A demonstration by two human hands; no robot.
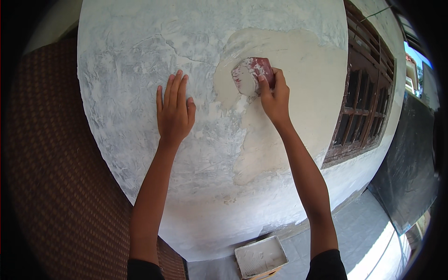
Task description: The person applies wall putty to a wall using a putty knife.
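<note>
My right hand (275, 99) grips a red putty scraper (263, 66) smeared with pale filler, its blade held against the wall. Around it spreads a beige coat of filler (305, 60) with an uneven edge. To the left, my left hand (175, 111) lies flat on the whitish-grey wall (126, 88), fingers stretched upward and holding nothing. A thin crack runs across the wall above and between my hands. Where the scraper's edge meets the wall is partly hidden by the filler on it.
A brown woven panel (60, 154) stands along the left. Below, a rectangular tray (261, 256) holds pale filler, at the wall's foot on a grey sheet (298, 256). A dark wooden shuttered window (364, 102) is at the right, with a black sheet (406, 163) beyond it.
</note>
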